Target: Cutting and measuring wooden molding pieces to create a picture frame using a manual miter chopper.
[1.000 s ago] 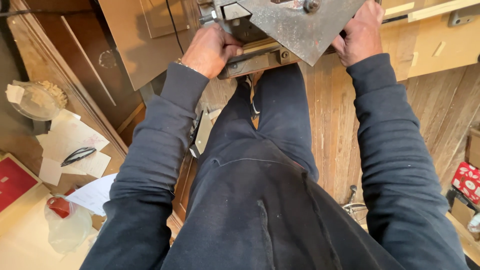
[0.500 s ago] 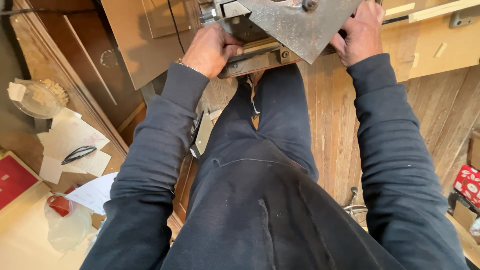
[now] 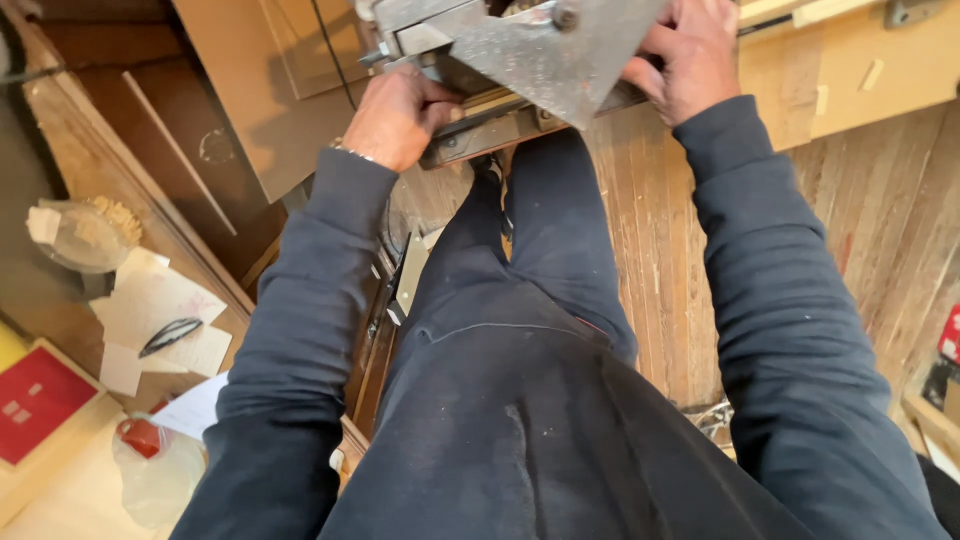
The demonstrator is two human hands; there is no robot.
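The left hand (image 3: 400, 115) is clenched around the lower left edge of a grey metal machine (image 3: 520, 60), the fingers curled tight against its frame. The right hand (image 3: 690, 55) is clamped on the machine's right side, fingers wrapped over the edge. The machine is held at the top of the view, above the knees and out in front of the body, between both hands. Its flat angled plate is scuffed and dull; it is judged to be heavy, rigid and hard-edged, so a two-sided grip on the frame, well away from the plate's pointed corner, seems the safest hold. Bare steel may be slippery under the palms.

Dark blue sleeves and trousers fill the middle of the view. Below, a worn plank floor (image 3: 850, 230) is seen. To the left, a wooden board (image 3: 250, 90) leans, and a low bench (image 3: 60, 300) carries a clear bowl (image 3: 85, 235), loose paper sheets (image 3: 150, 310), a red box (image 3: 35, 400) and a plastic bag (image 3: 155, 470).
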